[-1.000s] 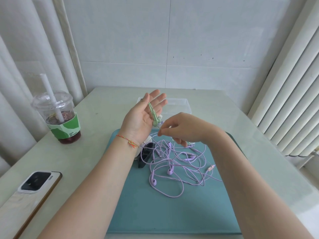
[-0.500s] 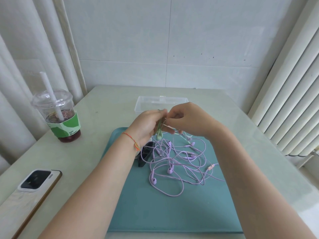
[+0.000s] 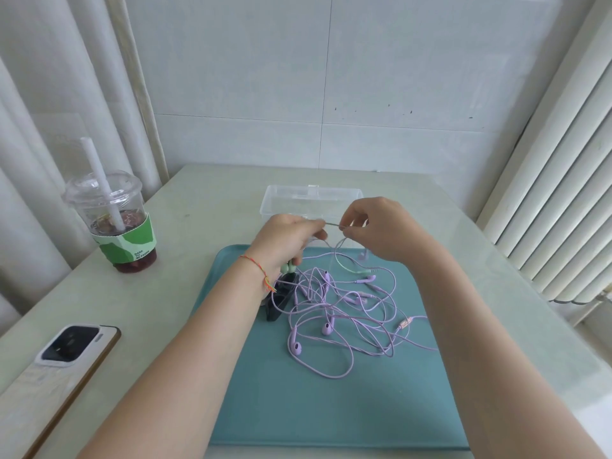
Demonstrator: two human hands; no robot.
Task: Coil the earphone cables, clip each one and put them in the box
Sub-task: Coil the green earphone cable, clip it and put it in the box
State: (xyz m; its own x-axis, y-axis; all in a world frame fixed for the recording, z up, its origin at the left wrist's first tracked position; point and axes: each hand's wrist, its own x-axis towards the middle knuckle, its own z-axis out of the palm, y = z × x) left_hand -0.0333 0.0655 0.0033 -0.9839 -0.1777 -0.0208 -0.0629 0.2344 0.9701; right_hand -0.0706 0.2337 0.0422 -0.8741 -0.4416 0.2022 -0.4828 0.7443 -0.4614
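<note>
My left hand [image 3: 284, 238] grips a green earphone cable, and its two green earbuds [image 3: 288, 268] hang below the fist. My right hand [image 3: 377, 228] pinches the same cable; a short stretch [image 3: 332, 224] runs taut between the hands, and the rest loops down to a green plug [image 3: 362, 271]. Tangled purple earphones [image 3: 337, 309] lie on the teal tray [image 3: 331, 409]. Black clips [image 3: 281, 296] sit at the tangle's left edge, partly behind my left wrist. The clear plastic box [image 3: 308, 198] stands empty just beyond my hands.
A lidded iced drink with a straw [image 3: 116, 223] stands at the left on the pale table [image 3: 198, 200]. A phone [image 3: 63, 362] lies face down at the near left. A white radiator [image 3: 559, 193] lines the right side.
My left hand turned from palm-up and closed on the green cable. My right hand came in to meet it, then drew right, stretching the cable between them.
</note>
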